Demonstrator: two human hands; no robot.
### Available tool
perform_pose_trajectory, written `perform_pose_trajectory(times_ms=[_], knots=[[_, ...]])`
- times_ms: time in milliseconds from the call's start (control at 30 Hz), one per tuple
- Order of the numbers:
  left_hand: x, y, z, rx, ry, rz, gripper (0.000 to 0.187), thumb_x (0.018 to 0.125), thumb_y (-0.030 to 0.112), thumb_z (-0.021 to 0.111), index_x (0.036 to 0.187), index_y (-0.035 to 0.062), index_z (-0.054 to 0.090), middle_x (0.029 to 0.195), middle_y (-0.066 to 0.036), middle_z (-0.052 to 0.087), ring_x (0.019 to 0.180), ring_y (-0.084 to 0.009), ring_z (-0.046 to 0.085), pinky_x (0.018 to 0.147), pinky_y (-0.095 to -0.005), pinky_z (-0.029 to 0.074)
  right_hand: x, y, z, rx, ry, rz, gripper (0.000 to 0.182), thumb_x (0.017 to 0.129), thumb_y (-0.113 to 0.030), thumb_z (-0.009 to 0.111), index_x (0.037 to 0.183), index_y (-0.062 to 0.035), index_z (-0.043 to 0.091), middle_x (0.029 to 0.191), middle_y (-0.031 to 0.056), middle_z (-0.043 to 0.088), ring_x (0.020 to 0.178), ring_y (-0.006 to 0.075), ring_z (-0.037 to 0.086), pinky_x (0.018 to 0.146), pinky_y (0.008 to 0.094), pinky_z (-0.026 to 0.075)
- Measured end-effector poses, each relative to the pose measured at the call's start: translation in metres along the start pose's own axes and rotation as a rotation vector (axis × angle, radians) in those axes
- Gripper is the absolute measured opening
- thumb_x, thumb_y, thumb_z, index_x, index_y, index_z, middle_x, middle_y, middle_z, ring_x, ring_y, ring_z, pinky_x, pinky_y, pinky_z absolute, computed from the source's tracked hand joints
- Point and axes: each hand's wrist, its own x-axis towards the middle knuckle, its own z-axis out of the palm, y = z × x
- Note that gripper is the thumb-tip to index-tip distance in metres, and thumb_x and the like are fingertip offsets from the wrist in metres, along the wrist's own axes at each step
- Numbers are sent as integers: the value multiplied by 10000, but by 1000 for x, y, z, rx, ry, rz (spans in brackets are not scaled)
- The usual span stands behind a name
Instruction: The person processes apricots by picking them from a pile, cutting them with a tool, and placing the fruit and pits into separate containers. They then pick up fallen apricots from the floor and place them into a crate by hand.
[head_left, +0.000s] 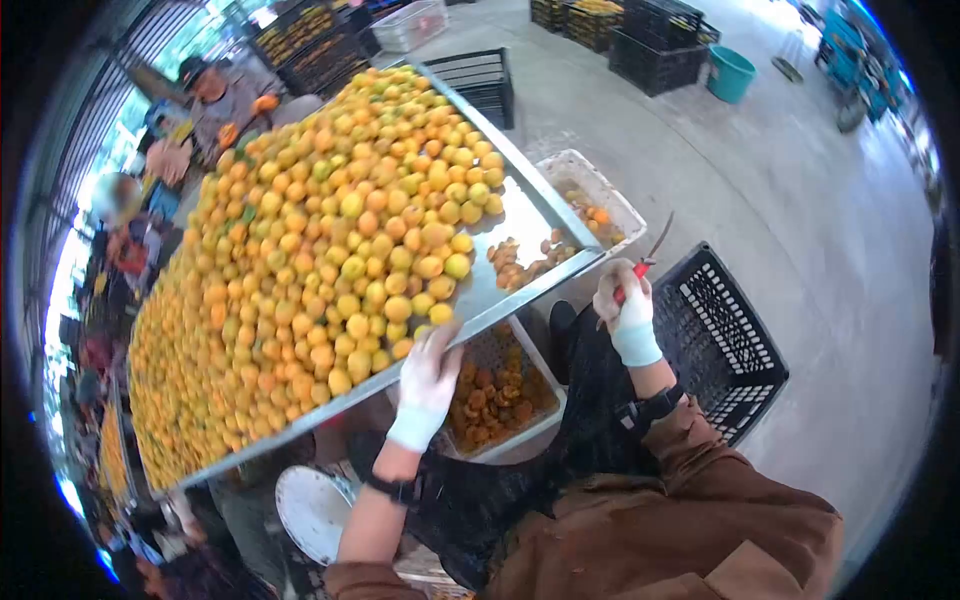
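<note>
My left hand (430,378), in a white glove, rests at the near metal rim of the table (530,290). Its fingers are stretched out beside the closest apricots (398,308), with no fruit seen in them. My right hand (624,300), gloved too, is closed around a red-handled knife (640,268) whose thin, curved blade points up and away. It is held just right of the table corner. A broad heap of yellow-orange apricots covers most of the table. Brown apricot pits (520,268) lie in a small pile near the corner.
Below the rim, between my legs, a white crate (545,425) holds split apricots. A black crate (725,335) stands at my right, a white bin (625,215) beyond the corner. People (225,100) sit along the far left side. Stacked crates and a green bucket (731,75) stand farther back.
</note>
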Motion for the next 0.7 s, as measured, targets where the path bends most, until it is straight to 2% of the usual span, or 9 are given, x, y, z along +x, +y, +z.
perform_pose_trajectory(times_ms=[100, 133, 200, 233, 333, 500, 567, 600, 700], knots=[[83, -14, 53, -97, -167, 60, 574, 792, 171, 652, 1315, 62, 441, 1282, -202, 496, 1184, -358, 481, 1004, -400, 382, 1, -10, -5, -70, 66, 54, 204, 950, -215, 478, 852, -53, 555, 499, -7, 400, 362, 93, 326, 373, 255, 250], [105, -20, 71, -92, -194, 73, 574, 792, 171, 652, 1315, 62, 441, 1282, -202, 496, 1184, -358, 481, 1004, -400, 382, 2, -13, -8, -58, 92, 43, 204, 950, -215, 478, 852, -53, 555, 499, -7, 400, 362, 93, 326, 373, 255, 250], [137, -31, 101, 3, -258, 135, 836, 709, 256, 751, 1397, 54, 322, 1395, -234, 370, 1286, -382, 372, 1066, -392, 329, 6, -16, -14, -61, 83, 47, 218, 945, -207, 501, 846, -25, 569, 517, -2, 428, 387, 91, 348, 389, 241, 280], [146, -37, 110, 5, -280, 142, 836, 709, 256, 751, 1397, 54, 322, 1395, -234, 370, 1286, -382, 372, 1066, -392, 329, 7, -17, -16, -52, 104, 42, 218, 945, -207, 501, 846, -25, 569, 517, -2, 428, 387, 91, 348, 389, 241, 280], [171, -57, 128, 189, -383, 248, 1057, 638, 337, 811, 1454, 66, 196, 1475, -288, 172, 1342, -438, 244, 1106, -418, 271, 13, -22, -21, -51, 90, 66, 204, 940, -174, 496, 838, -17, 576, 519, 0, 434, 397, 86, 352, 390, 240, 282], [175, -77, 148, 198, -497, 236, 1064, 629, 332, 813, 1463, 99, 195, 1473, -290, 176, 1350, -463, 208, 1107, -473, 248, 23, -22, -25, -42, 80, 92, 198, 936, -155, 489, 839, -15, 589, 531, -3, 447, 409, 82, 357, 396, 235, 279], [178, -75, 157, 214, -447, 335, 1003, 650, 292, 788, 1454, 102, 221, 1460, -295, 194, 1314, -472, 257, 1094, -486, 263, 27, -23, -22, -113, 150, 131, 194, 918, -151, 474, 812, -16, 564, 480, 9, 419, 373, 108, 363, 378, 255, 290], [181, -68, 162, 211, -455, 333, 1003, 650, 292, 788, 1454, 102, 221, 1460, -295, 194, 1314, -472, 257, 1094, -486, 263, 28, -23, -18, -104, 157, 163, 192, 912, -142, 474, 805, -13, 567, 486, 10, 424, 375, 109, 366, 379, 253, 290], [199, -49, 175, 140, -543, 468, 840, 677, 234, 743, 1405, 123, 337, 1413, -277, 269, 1250, -460, 338, 1072, -504, 285, 29, -21, -18, -111, 151, 193, 173, 895, -104, 477, 799, -6, 583, 508, 12, 444, 385, 104, 373, 384, 251, 287]])
